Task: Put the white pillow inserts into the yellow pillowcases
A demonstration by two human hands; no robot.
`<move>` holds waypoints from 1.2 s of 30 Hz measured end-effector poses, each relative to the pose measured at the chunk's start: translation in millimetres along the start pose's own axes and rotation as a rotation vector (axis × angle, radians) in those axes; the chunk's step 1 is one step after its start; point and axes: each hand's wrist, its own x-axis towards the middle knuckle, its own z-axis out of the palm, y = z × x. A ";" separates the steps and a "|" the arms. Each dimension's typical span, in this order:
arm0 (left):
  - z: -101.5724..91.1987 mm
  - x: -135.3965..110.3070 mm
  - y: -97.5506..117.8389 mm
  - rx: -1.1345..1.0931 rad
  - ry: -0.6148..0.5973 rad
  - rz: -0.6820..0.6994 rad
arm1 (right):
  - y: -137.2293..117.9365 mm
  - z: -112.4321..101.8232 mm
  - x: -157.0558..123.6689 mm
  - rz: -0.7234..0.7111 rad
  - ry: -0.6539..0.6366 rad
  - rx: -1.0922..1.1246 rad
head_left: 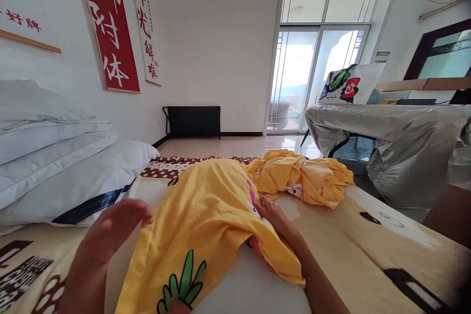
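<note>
A yellow pillowcase [206, 206] with a green-leafed print lies in front of me, drawn partly over a white pillow [246, 284] whose near end is bare. My right hand [272, 213] grips the right side of the case, by the rabbit-like print. To the left, my left hand [117, 228] is raised slightly with its fingers loosely curved. Its fingertips are beside the left edge of the case and seem to hold nothing. A second bunched yellow cloth [305, 176] with similar prints lies beyond my right hand.
White pillows [55, 157] are stacked on the left. Under everything spreads a beige and brown patterned blanket [353, 235]. A table draped in silvery plastic [397, 127] stands at right, with a printed bag [349, 83] on it. A folded black frame [193, 121] leans on the far wall.
</note>
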 end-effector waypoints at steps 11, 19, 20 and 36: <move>51.5 31.1 -54.4 0.289 0.008 -0.288 | -0.1 -29.1 -4.5 -0.059 0.033 -0.082; 15.8 29.8 -46.8 0.155 -0.073 -0.406 | 20.6 -32.9 -6.0 -0.086 -0.286 -0.044; 16.3 29.5 -47.2 0.214 -0.120 -0.398 | 21.3 -30.4 -6.1 -0.061 -0.323 -0.065; 92.9 26.1 9.3 0.510 -0.209 0.073 | -29.4 5.5 -8.3 -0.393 -0.063 -0.110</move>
